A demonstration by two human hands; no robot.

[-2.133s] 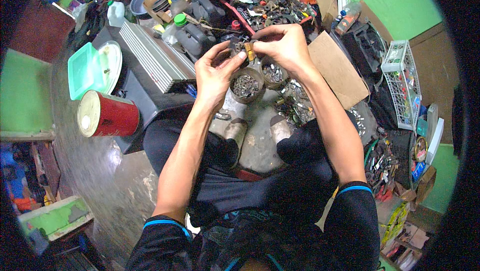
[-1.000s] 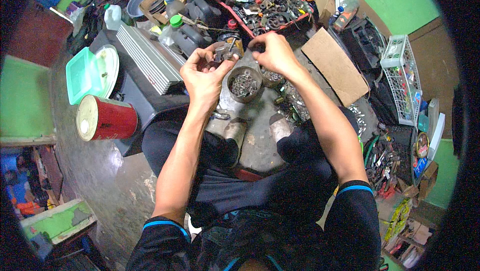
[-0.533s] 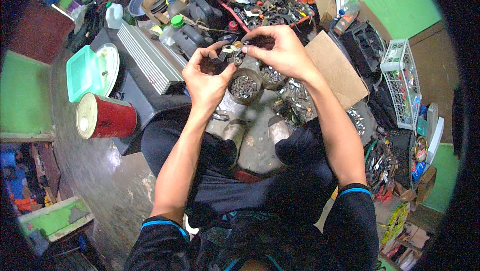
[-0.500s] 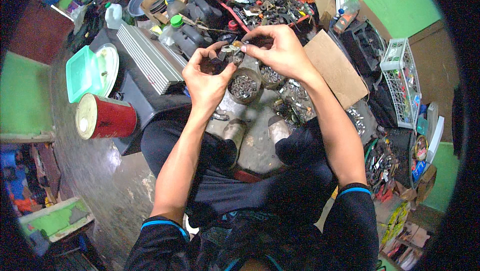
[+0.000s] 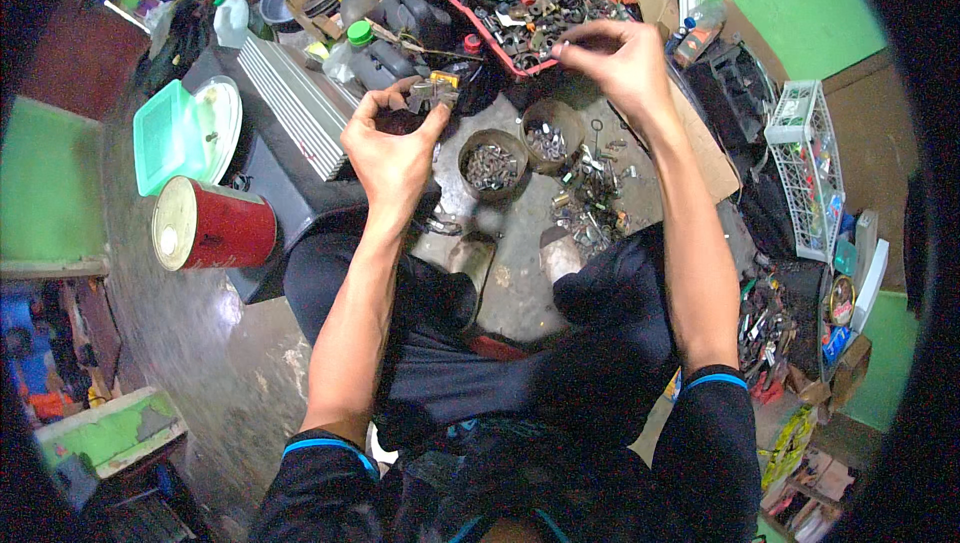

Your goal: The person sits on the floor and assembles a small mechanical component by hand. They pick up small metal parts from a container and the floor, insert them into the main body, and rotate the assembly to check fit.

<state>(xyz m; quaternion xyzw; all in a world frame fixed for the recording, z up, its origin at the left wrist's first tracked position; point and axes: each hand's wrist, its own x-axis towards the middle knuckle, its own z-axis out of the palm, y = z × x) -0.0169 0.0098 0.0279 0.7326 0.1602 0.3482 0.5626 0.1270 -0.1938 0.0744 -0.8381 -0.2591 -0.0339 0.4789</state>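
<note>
My left hand [image 5: 392,151] is closed, pinching a small grey metal part [image 5: 430,95] with a yellow-orange bit at its top, between thumb and fingers. Its exact kind is hard to make out. Farther right, my right hand [image 5: 632,71] is raised beside the red tray [image 5: 482,33], thumb and fingertips pinched together. A small pale speck shows at those fingertips, too small to name. Below and between the hands stand two round tins: the left tin [image 5: 490,194] holds small grey metal pieces, and the right tin [image 5: 578,133] holds shinier ones.
Loose metal bits [image 5: 590,208] are heaped on the floor right of the tins, beside a cardboard sheet [image 5: 705,148]. A red can [image 5: 228,231], a green plastic container [image 5: 165,148] and dark jugs [image 5: 385,65] stand left. A white basket [image 5: 803,168] stands right.
My right hand has moved away from the part, up and to the right toward the tray. My left hand, still gripping the metal part, has shifted slightly left.
</note>
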